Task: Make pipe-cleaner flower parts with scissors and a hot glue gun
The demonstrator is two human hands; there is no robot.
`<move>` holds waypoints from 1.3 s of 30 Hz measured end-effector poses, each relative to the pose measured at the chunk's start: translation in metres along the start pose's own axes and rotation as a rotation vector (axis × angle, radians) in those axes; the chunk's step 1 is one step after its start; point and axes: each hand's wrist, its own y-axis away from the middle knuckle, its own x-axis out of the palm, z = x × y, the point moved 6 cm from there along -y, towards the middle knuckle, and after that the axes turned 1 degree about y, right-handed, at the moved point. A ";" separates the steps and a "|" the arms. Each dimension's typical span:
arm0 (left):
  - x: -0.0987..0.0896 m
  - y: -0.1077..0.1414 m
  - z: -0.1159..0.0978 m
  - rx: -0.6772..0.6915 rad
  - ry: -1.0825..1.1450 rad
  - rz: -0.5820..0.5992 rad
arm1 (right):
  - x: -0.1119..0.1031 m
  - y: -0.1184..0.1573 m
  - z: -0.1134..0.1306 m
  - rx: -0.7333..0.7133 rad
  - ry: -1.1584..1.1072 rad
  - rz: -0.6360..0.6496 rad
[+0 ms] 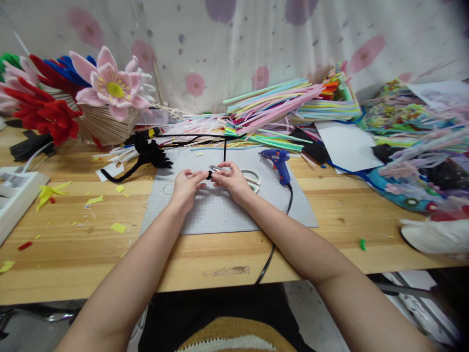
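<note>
Over the grey cutting mat [220,215], my left hand [189,186] and my right hand [232,182] meet at a small black fuzzy piece [209,174], each pinching one side of it. Scissors with pale handles [252,180] lie by my right hand, their metal blades partly behind its fingers. A black pipe cleaner [224,149] stretches toward my hands from the back of the mat. To the left rests a black fuzzy figure [149,152] with a long curved tail.
A blue glue gun [279,164] lies on the mat's right side, its cord running to the front edge. Bundled pipe cleaners [278,105] fill the back. Fuzzy flowers [110,88] and a white power strip [22,200] are at left. Yellow scraps [118,227] dot the table.
</note>
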 end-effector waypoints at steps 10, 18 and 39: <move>0.001 -0.003 0.005 -0.105 -0.065 0.100 | -0.004 -0.002 0.007 -0.070 0.043 -0.042; -0.014 -0.012 -0.010 0.075 -0.203 0.010 | -0.009 -0.005 0.005 -0.033 0.128 -0.012; -0.001 0.000 -0.002 0.042 -0.341 0.097 | -0.021 -0.001 0.044 -0.248 0.936 0.026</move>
